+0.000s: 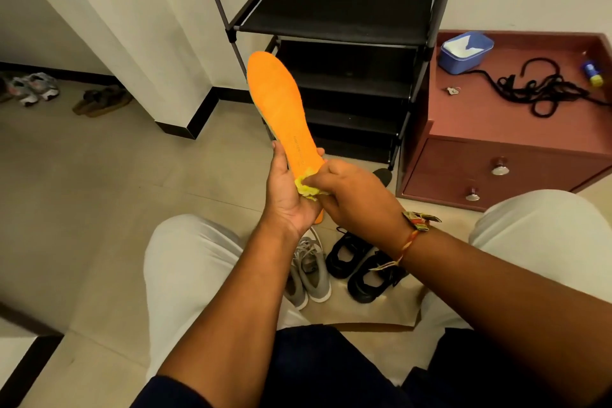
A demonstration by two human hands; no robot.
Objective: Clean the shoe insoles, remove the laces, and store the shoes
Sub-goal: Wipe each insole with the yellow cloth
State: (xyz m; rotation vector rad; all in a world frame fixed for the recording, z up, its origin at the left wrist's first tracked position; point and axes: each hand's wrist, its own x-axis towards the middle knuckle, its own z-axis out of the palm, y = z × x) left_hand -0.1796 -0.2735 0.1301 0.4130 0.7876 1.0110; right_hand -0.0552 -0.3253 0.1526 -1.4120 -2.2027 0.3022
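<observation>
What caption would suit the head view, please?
Left hand holds an orange insole; right hand wipes its heel with a yellow cloth.

Tiled floor (pixel 99 192) under grey sneakers (pixel 309 270) and black shoes (pixel 361 263); perhaps sandals (pixel 101 101) far left.

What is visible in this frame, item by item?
insole: one, orange, held before the rack
cloth: one, yellow, at the insole's heel
grey shoes: pair, grey, floor between knees
black shoes: pair, black, beside the grey shoes
rack: one, black, against wall
cabinet: one, maroon, right of the rack
tub: one, blue, on cabinet
laces: tangle, black, on cabinet
bottle: one, blue-yellow, cabinet's right edge
sandals: pair, brown, far left
left hand: one, grips the insole
right hand: one, pinches the cloth
</observation>
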